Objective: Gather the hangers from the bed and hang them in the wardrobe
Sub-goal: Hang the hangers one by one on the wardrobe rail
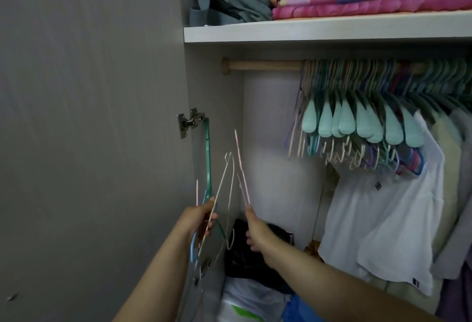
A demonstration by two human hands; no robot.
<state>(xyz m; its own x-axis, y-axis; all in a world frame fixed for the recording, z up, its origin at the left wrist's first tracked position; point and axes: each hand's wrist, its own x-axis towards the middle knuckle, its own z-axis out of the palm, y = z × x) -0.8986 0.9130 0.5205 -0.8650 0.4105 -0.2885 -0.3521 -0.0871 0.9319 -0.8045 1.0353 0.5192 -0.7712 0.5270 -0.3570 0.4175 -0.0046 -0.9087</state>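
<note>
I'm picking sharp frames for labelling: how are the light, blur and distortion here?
Head view: dim, flat light; the white wardrobe shelf bows from wide-angle distortion; the thin wire hangers gripped by the left hand and pinched by the right hand are streaked with motion blur; the hangers crowded on the wooden rail look soft.

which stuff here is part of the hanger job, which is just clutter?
Job:
- hanger bundle in left hand
- pink hanger pinched by right hand
- wooden rail
- hung hangers

Clutter:
- folded bedding and grey bag on shelf
- white T-shirt
- black bag below
</note>
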